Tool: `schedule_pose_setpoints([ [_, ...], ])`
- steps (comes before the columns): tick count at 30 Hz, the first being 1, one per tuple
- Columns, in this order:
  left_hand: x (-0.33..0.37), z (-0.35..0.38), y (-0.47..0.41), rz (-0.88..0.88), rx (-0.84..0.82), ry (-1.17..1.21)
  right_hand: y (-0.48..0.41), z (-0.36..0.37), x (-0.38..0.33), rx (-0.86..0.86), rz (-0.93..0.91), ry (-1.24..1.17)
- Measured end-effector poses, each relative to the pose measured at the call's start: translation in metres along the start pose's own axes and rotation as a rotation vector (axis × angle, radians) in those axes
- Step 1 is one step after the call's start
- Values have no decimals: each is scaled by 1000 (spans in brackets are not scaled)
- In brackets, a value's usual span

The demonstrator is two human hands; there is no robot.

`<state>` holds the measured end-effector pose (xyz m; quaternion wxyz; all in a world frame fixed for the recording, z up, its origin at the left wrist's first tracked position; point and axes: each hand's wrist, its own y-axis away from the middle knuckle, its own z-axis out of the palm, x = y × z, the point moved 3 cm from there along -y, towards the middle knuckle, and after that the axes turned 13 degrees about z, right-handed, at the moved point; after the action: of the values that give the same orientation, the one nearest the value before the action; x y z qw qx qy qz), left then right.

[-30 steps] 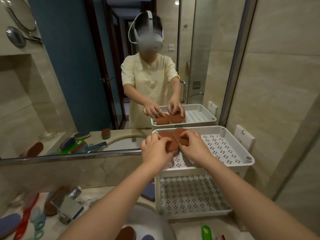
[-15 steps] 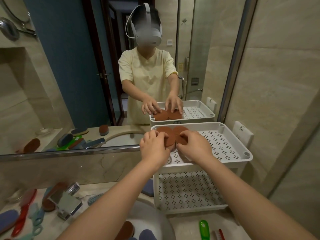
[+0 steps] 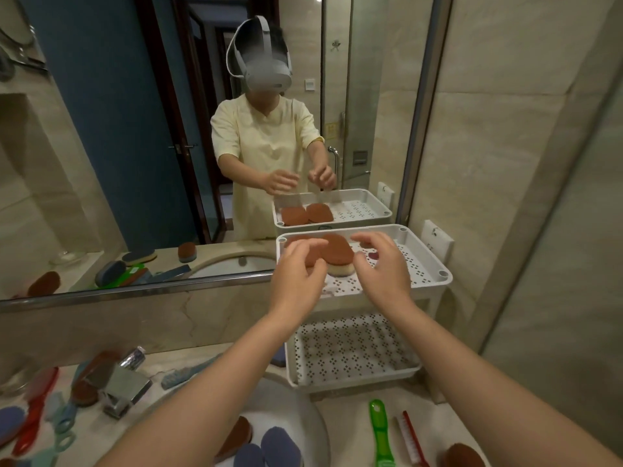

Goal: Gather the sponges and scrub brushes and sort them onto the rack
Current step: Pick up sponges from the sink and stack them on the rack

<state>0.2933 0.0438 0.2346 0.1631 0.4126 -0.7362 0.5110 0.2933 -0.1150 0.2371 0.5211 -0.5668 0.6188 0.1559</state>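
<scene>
Blue sponges (image 3: 281, 446), two of them, plus one brown sponge (image 3: 236, 436), sit in the sink basin (image 3: 308, 411) at the near edge. Green brush (image 3: 379, 433) and red brush (image 3: 411, 439) lie side by side on the counter right of the basin, with a brown pad (image 3: 463, 456) just beside them. Chrome faucet (image 3: 124, 389) is left of the basin, with more brushes and sponges around it, blurred. White rack (image 3: 435, 264) stands past the sink, against the mirror (image 3: 101, 163). Left hand (image 3: 296, 278) and right hand (image 3: 381, 271) hover over the top tier, fingers spread loose and wide, gripping nothing. Under them, two brown rack sponges (image 3: 338, 252) lie flat at the tier's back-left, touching; the left hand partly hides the left one.
</scene>
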Motion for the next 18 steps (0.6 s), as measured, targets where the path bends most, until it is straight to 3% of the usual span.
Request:
schedule_pose_setpoints([
  [3,25,17,29,137,116,160,25,-24,11,79,18,-91],
  [6,35,45,59,178,88,183,53,-45,34,105,68,-84],
  [12,38,98,111,64,-60,216,108,-83,94,122,179,-5],
  [18,28,147,176,-165,-354,304,168,-101,169,18,394,144],
])
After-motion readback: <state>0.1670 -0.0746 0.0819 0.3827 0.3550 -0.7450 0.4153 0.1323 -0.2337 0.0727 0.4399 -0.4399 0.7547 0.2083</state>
